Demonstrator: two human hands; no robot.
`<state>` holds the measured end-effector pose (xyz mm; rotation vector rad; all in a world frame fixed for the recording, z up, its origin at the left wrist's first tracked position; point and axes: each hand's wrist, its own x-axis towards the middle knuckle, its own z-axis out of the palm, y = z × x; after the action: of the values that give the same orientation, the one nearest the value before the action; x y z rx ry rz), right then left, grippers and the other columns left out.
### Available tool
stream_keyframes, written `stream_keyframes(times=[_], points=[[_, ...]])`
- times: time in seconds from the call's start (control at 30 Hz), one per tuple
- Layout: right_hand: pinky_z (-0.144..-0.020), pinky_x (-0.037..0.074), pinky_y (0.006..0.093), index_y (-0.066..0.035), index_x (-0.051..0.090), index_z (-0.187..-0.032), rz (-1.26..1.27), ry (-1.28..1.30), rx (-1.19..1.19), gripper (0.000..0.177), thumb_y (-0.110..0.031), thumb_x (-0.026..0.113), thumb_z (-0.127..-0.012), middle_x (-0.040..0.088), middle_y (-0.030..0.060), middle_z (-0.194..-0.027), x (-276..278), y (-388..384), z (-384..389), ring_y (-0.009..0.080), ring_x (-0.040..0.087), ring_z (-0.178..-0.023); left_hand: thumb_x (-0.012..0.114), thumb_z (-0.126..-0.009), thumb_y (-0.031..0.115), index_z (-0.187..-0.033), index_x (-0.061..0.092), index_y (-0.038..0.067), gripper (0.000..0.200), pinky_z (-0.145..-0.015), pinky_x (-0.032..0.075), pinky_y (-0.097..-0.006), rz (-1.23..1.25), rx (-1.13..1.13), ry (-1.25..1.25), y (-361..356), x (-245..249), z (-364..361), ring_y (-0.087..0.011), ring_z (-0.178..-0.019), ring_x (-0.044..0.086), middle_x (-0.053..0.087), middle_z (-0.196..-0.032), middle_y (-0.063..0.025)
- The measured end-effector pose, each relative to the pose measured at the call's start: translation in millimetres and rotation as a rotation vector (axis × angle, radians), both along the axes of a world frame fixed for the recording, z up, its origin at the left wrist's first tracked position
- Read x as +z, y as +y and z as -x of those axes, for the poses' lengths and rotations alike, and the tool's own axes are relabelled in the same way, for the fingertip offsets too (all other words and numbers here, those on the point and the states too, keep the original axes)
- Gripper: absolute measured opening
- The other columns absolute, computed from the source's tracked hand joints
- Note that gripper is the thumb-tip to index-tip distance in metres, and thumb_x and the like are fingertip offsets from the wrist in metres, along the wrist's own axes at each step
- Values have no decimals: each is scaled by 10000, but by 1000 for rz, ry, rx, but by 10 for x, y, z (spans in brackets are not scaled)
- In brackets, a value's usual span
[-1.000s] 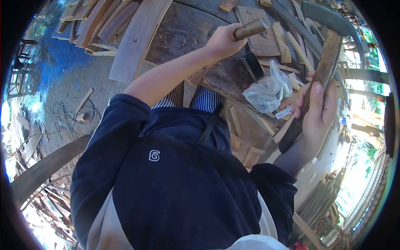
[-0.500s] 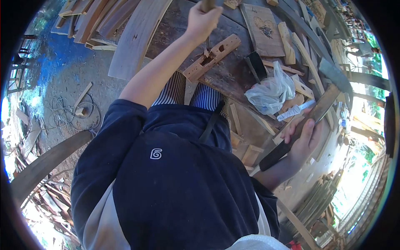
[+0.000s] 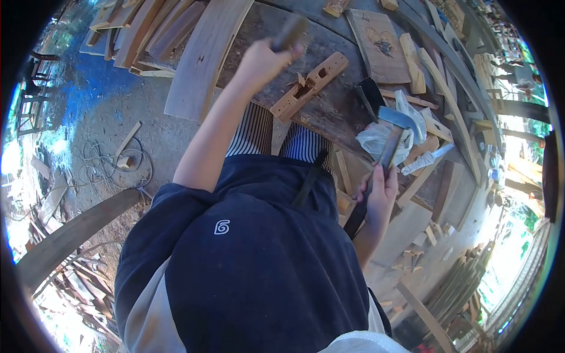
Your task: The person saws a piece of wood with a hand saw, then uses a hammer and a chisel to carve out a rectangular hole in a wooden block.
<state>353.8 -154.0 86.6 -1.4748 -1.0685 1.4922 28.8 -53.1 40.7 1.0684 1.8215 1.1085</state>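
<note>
My left hand is closed around the thick wooden handle of a chisel; its blade is hidden from this angle. Just below that hand lies a wooden plane body with cut openings and a raised wood chip, resting on the workbench near its front edge, apart from the hand. In my right hand I grip a hammer by its handle. Its metal head is up, in front of a clear plastic bag in the view.
A dark angled metal piece sits beside the bag, near a flat board with a marking. Long wood strips line the right side. A wide plank and stacked boards are at left. Loose cord lies on the floor.
My right hand has brought the hammer leftward and its head now stands over the bag. My left hand has moved down and left with the chisel, away from the plane body's top.
</note>
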Motion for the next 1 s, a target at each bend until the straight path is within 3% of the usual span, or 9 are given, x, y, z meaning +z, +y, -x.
stream_keyframes(times=[0.03, 0.1, 0.4, 0.63, 0.7, 0.77, 0.83, 0.9, 1.0], points=[[-405, 404, 239, -67, 453, -1030, -1, 5, -1, 143, -208, 472, -1017, 465, 15, -605, -63, 0, 25, 79, 420, -403, 759, -762, 527, -1034, 646, -17, 618, -532, 461, -301, -1, -1, 5, -18, -104, -41, -160, -573, 589, 613, -692, -78], [-390, 394, 227, -66, 449, -1003, 44, -41, 46, 142, -205, 476, -1015, 467, 14, -608, -199, 7, 72, 77, 433, -409, 752, -737, 538, -1046, 644, -43, 667, -836, 509, -405, 67, -202, 237, -30, -233, -180, -336, -939, 666, 686, -926, -204], [-363, 370, 240, -83, 445, -964, 59, -50, 149, 151, -216, 502, -1007, 465, 18, -585, -370, 168, 353, 86, 433, -392, 747, -728, 266, -1181, 575, -56, 582, -913, 478, -397, 17, -221, 206, -32, -196, -387, -357, -1056, 631, 652, -1079, -250], [-385, 386, 268, 1, 491, -1083, -66, -59, 317, 251, -234, 516, -999, 530, 56, -587, -638, 487, 757, 105, 484, -396, 743, -747, 209, -1195, 576, -28, 534, -873, 487, -381, -240, -142, 139, -110, -439, -463, -329, -1000, 654, 668, -1016, -231], [-520, 481, 365, 47, 481, -1169, -286, -446, 336, 370, -273, 525, -989, 624, 168, -692, -847, 491, 797, 252, 626, -538, 727, -784, 178, -1201, 579, -18, 484, -822, 503, -348, -148, -178, 75, -149, -378, -454, -256, -884, 671, 681, -948, -172], [-722, 504, 431, 74, 444, -1270, -237, -475, 290, 481, -302, 526, -981, 654, 278, -865, -663, 466, 877, 398, 673, -806, 720, -805, 170, -1187, 591, -10, 442, -773, 508, -323, -172, -158, 59, -154, -435, -428, -206, -818, 656, 677, -909, -134], [-822, 487, 438, 77, 421, -1320, 99, -404, 337, 514, -297, 523, -982, 642, 311, -972, -386, 494, 891, 440, 638, -960, 713, -825, 162, -1174, 602, -1, 401, -723, 513, -298, -194, -142, 36, -171, -476, -422, -155, -751, 641, 673, -869, -97], [-824, 488, 429, 77, 426, -1315, -8, -421, 331, 511, -297, 524, -982, 637, 318, -991, -616, 512, 812, 436, 639, -964, 707, -846, 162, -1137, 626, 23, 333, -649, 500, -255, -260, -46, -189, -174, -467, -383, -94, -694, 601, 656, -825, -50], [-825, 490, 421, 78, 431, -1311, -139, -433, 314, 505, -293, 523, -982, 631, 325, -1008, -726, 487, 795, 434, 641, -963, 722, -846, 194, -1091, 637, 30, 306, -612, 480, -240, -101, 26, -114, -188, -452, -271, -92, -665, 589, 648, -799, -44]])
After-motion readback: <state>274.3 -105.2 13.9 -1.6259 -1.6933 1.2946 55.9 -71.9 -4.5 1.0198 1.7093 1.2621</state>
